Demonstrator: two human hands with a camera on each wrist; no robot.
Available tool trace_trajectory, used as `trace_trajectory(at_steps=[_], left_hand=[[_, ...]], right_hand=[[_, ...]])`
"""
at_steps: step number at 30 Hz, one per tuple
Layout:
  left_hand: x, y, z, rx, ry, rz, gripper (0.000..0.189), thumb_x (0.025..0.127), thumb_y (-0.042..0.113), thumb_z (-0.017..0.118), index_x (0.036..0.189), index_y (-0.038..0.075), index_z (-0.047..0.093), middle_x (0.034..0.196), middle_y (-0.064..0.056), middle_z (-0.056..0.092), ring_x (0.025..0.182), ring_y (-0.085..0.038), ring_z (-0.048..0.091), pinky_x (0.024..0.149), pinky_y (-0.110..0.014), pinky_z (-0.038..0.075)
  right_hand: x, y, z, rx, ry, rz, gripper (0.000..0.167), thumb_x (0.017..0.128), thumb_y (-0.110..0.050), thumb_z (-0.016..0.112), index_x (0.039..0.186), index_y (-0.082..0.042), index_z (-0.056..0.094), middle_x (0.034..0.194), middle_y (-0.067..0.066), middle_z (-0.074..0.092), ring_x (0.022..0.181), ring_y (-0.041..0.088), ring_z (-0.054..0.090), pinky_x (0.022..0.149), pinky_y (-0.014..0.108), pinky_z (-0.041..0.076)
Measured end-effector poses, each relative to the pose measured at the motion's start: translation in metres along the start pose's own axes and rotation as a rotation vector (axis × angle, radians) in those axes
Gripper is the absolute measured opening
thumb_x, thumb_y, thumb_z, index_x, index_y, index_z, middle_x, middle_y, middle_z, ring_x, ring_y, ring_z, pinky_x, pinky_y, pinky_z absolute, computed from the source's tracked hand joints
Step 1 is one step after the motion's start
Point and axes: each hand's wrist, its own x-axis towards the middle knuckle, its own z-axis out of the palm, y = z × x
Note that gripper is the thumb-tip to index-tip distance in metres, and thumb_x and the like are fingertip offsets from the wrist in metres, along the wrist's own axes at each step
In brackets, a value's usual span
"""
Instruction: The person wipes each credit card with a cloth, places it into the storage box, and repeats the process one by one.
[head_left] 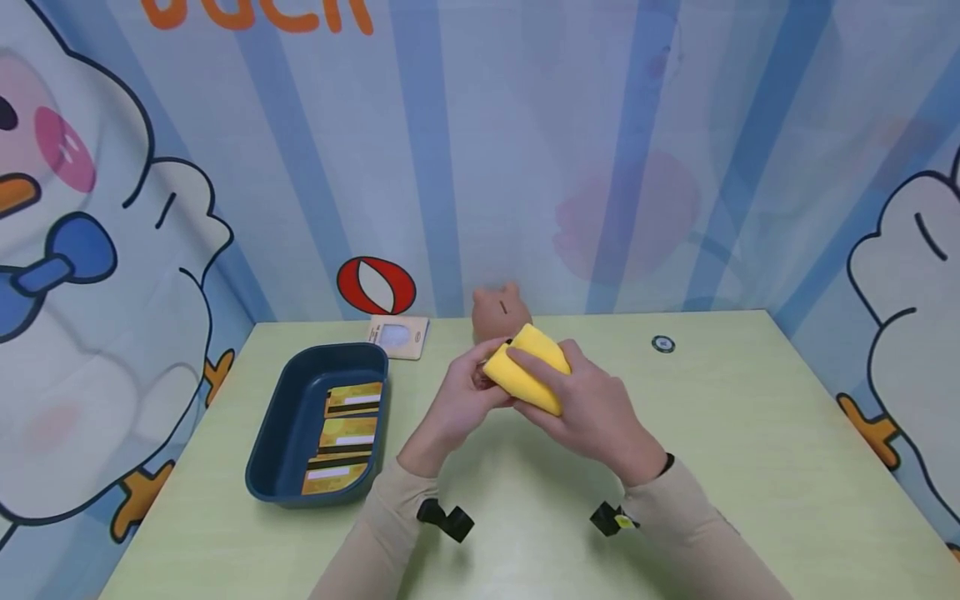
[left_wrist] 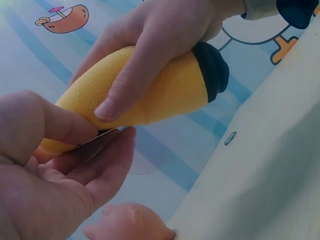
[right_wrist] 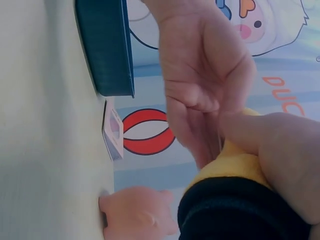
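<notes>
My right hand [head_left: 600,412] grips a plump yellow piece [head_left: 517,385] with a towel-like surface, its thumb lying along it. The left wrist view shows its black end [left_wrist: 212,72] poking out past that hand. At the other end my left hand [head_left: 465,392] pinches a thin flat card [left_wrist: 92,146] between thumb and fingers, right against the yellow surface. Mostly the card's edge shows; the fingers hide the rest. Both hands are raised in front of a pink piggy bank [head_left: 501,312] that has a slot on top.
To the left stands a dark blue bin [head_left: 273,467] with several gold cards [head_left: 347,437] bearing black stripes. Behind it lies a small beige frame-like piece [head_left: 412,337]. A round chip [head_left: 663,343] sits at the back right of the pale green table [head_left: 750,467], before a printed curtain.
</notes>
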Motion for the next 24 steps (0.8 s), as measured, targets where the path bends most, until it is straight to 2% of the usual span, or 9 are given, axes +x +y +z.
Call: trace_trajectory(at_steps=[3,10,16,24], left_hand=[[0.0,0.001,0.001,-0.022,-0.006,0.008,0.06,0.1,-0.006,0.062,0.156,0.01,0.046,0.146,-0.019,0.054,0.116,-0.03,0.068,0.093,-0.039,0.062],[0.0,0.001,0.005,-0.065,-0.017,0.026,0.061,0.101,-0.008,0.06,0.157,0.007,0.044,0.149,-0.021,0.05,0.124,-0.035,0.065,0.095,-0.042,0.061],[0.0,0.0,0.007,-0.054,0.02,0.026,0.061,0.1,-0.007,0.064,0.156,0.008,0.046,0.148,-0.02,0.052,0.12,-0.034,0.067,0.094,-0.041,0.062],[-0.003,0.007,0.005,-0.072,0.045,0.04,0.063,0.099,-0.007,0.066,0.157,0.005,0.046,0.145,-0.022,0.056,0.118,-0.037,0.07,0.093,-0.041,0.062]], right_hand=[[0.0,-0.002,0.003,0.002,0.015,0.009,0.066,0.09,-0.046,0.082,0.15,-0.033,0.058,0.108,0.017,0.054,0.066,0.018,0.051,0.048,0.033,0.05],[-0.001,-0.003,0.004,-0.037,0.004,0.027,0.065,0.089,-0.034,0.084,0.149,-0.03,0.059,0.108,0.021,0.055,0.065,0.021,0.052,0.048,0.037,0.053],[-0.001,-0.002,0.001,-0.061,-0.018,0.044,0.063,0.091,-0.034,0.083,0.149,-0.031,0.059,0.109,0.02,0.055,0.065,0.021,0.053,0.047,0.038,0.053],[0.0,-0.004,-0.008,-0.063,-0.009,0.051,0.064,0.09,-0.03,0.084,0.148,-0.031,0.06,0.109,0.02,0.055,0.066,0.022,0.054,0.047,0.039,0.054]])
